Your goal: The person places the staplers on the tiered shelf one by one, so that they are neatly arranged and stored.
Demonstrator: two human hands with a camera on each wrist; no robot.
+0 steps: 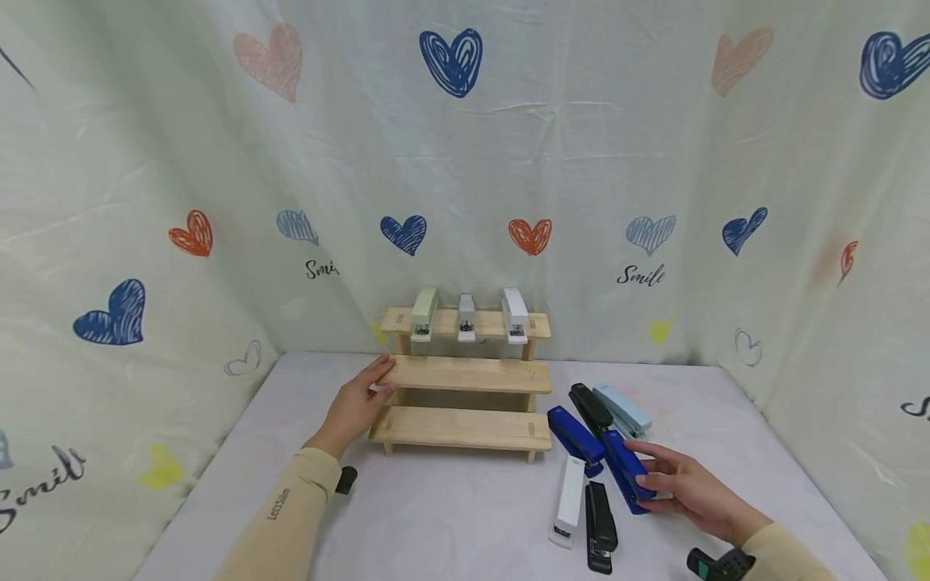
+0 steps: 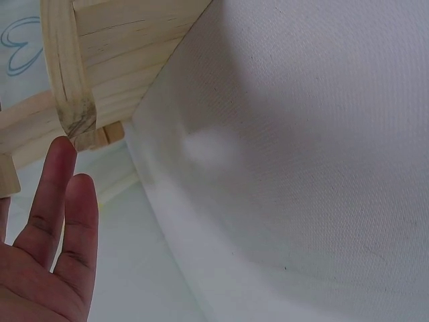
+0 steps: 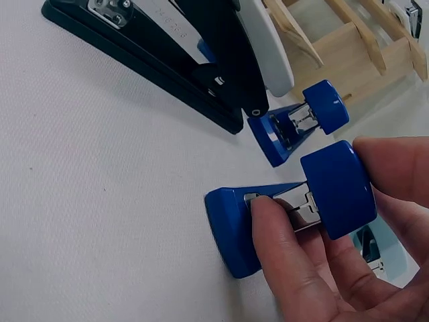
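The right hand [image 1: 679,492] holds a blue stapler [image 3: 338,191] at its tip end, with the thumb and fingers on its upper arm and base. In the head view that blue stapler lies over the tabletop at the right. At the left end of the middle tier of a three-tier wooden stand [image 1: 465,374], the left hand [image 1: 356,411] grips the board between thumb and forefinger. Two other fingers [image 2: 80,221] extend straight in the left wrist view. On the top tier stand a green stapler [image 1: 425,313], a grey stapler [image 1: 467,316] and a white stapler [image 1: 515,315].
Around the held stapler lie a second blue stapler [image 1: 574,436], a white stapler [image 1: 568,496], a black stapler [image 1: 601,524], another black stapler [image 1: 590,407] and a light blue stapler [image 1: 623,410]. A heart-printed curtain [image 1: 465,161] surrounds the white table [image 1: 436,516].
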